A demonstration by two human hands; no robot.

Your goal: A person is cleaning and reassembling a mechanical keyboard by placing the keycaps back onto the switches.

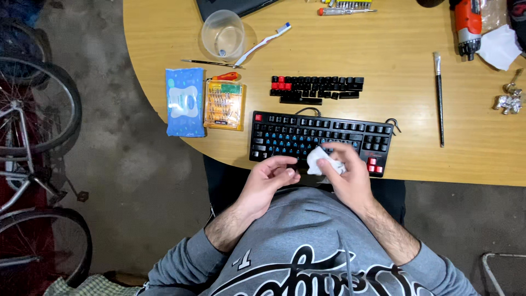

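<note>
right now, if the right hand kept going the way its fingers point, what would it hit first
The right hand, holding a white wipe, points up and left across the keyboard. It would likely meet the keyboard's exposed blue switches first, though its height above them is unclear.

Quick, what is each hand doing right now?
Left hand: fingers curled at the keyboard's front edge; whether it holds anything cannot be told.
Right hand: closed on a crumpled white wipe over the keyboard.
</note>
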